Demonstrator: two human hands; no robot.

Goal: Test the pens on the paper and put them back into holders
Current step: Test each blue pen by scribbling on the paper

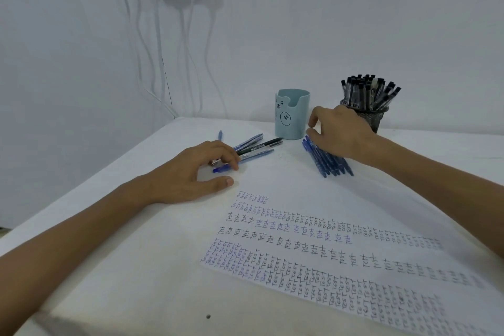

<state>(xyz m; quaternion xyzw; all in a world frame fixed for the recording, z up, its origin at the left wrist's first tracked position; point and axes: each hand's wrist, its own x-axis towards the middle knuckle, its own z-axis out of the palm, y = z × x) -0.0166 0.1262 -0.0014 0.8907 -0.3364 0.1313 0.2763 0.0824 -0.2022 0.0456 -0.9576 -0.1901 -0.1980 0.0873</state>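
Table (pixel 136 267), paper (pixel 300 256), pens (pixel 328 161), blue holder (pixel 290 120), mesh holder (pixel 378 120)

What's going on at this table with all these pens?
A person is handling pens on a white table. The left hand rests its fingers on some loose pens. The right hand reaches onto a row of blue pens beside a blue cup. A mesh holder is packed with black pens. The paper is covered with test writing.

Head view, looking down, near table (pixel 114 267)
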